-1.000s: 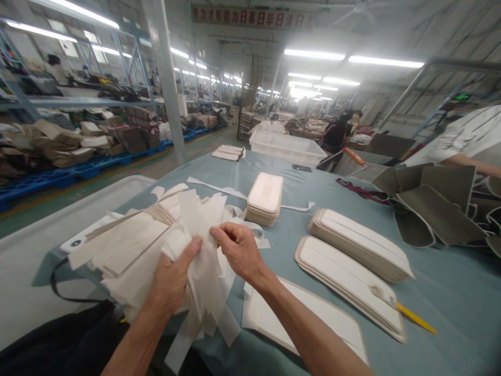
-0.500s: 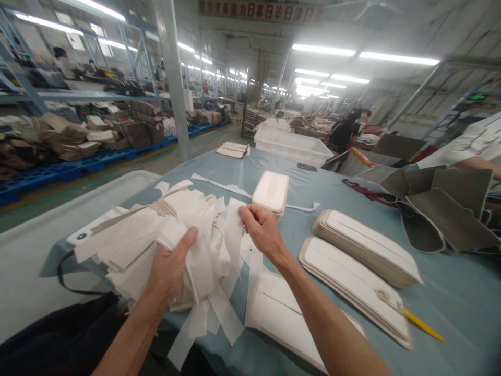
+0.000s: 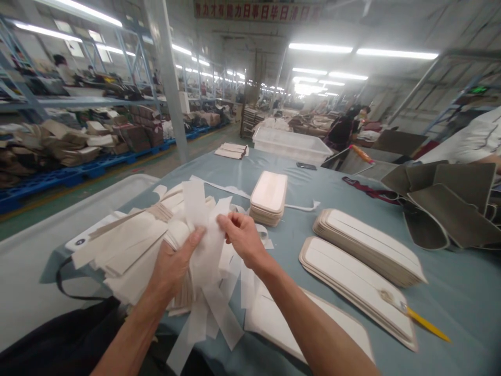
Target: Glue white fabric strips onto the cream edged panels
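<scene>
**Strip bundle held over the near left edge of the bench**

Nearest: a flat white panel (image 3: 309, 326) with a tan border lay at the near edge of the bench (image 3: 462, 292), partly under the right forearm.

Left hand (image 3: 172, 266) was closed around a thick bundle of white fabric strips (image 3: 129, 245), thumb pressed on top. This looked like a clamp to keep the loose ends fanned and stop the stack sliding. The bundle sat over the near left edge of the bench, its long ends drooping past the edge.

Right hand (image 3: 242, 237) was pinched narrow, thumb and fingertips on a single strip (image 3: 213, 243) at the top of the fan, probably to separate one from the rest.

A tan band (image 3: 160, 211) wrapped the far part of the bundle, seemingly to keep it bound.

Right of the hands: two fanned stacks of long white panels (image 3: 364, 256), laid side by side within reach. A yellow-handled tool (image 3: 422, 324) rested on the nearer stack's near end.

Mid-bench: a short stack of small rounded pieces (image 3: 269, 197), with a loose strip (image 3: 219, 187) trailing beside it.

Right edge: dark grey mats (image 3: 446, 206) in a heap, by a co-worker's sleeve (image 3: 465, 141).

Far end: a phone (image 3: 306, 166), a white plastic bin (image 3: 291, 145), a small folded pile (image 3: 231, 151).
</scene>
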Demonstrator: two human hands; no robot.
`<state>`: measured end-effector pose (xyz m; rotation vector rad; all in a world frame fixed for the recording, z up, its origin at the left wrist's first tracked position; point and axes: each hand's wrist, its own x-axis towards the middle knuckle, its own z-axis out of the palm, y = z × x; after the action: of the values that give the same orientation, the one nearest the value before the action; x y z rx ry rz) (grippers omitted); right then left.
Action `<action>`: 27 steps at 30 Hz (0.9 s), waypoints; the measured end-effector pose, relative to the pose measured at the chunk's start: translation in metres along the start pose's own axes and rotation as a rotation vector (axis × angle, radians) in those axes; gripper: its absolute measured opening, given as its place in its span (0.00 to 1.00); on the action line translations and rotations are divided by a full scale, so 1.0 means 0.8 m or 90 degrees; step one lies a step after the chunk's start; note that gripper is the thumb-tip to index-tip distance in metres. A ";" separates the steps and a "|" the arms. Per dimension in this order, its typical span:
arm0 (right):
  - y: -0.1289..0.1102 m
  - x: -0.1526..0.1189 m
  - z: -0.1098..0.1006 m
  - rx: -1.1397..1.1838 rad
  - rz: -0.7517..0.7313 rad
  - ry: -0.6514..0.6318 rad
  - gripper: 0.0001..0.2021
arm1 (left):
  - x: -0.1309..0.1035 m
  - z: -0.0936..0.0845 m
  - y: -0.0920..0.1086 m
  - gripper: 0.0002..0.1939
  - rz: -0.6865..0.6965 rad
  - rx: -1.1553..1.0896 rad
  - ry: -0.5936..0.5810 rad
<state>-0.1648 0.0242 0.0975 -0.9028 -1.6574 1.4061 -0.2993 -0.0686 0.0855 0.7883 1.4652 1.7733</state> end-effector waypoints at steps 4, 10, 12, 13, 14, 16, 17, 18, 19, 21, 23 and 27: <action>-0.014 0.017 -0.025 -0.379 0.005 0.111 0.19 | 0.002 -0.003 0.007 0.38 0.043 0.013 0.042; -0.030 0.002 -0.016 -0.163 -0.011 -0.117 0.23 | 0.004 -0.008 -0.002 0.38 0.010 0.049 0.007; -0.025 -0.003 -0.003 -0.035 -0.013 -0.171 0.23 | 0.003 -0.008 -0.005 0.35 0.008 0.033 -0.027; -0.022 -0.004 0.002 -0.017 -0.024 -0.159 0.22 | 0.002 -0.008 -0.005 0.34 0.006 0.025 -0.038; -0.019 -0.004 0.006 -0.025 -0.039 -0.129 0.22 | 0.001 -0.008 -0.005 0.31 0.001 0.021 -0.042; -0.013 -0.003 0.009 -0.061 -0.060 -0.065 0.21 | -0.001 -0.010 -0.004 0.25 -0.002 0.036 -0.045; -0.010 -0.002 0.009 -0.072 -0.064 -0.045 0.21 | -0.001 -0.012 -0.003 0.22 0.006 0.051 -0.051; -0.007 0.000 0.007 -0.075 -0.067 -0.033 0.21 | -0.001 -0.015 -0.002 0.20 0.021 0.067 -0.062; -0.005 0.002 0.004 -0.071 -0.072 -0.022 0.22 | -0.001 -0.017 -0.002 0.20 0.039 0.082 -0.077; -0.003 0.009 -0.004 -0.055 -0.080 0.001 0.24 | -0.001 -0.023 0.000 0.22 0.072 0.097 -0.104; -0.003 0.018 -0.015 -0.088 -0.071 0.048 0.25 | -0.002 -0.028 0.004 0.21 0.084 0.092 -0.115; -0.018 0.030 -0.036 -0.442 -0.002 0.123 0.23 | -0.006 -0.031 0.021 0.15 0.017 -0.033 -0.120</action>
<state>-0.1504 0.0560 0.1172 -1.3605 -2.0165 0.6937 -0.3186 -0.0888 0.0975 0.9255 1.2849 1.6994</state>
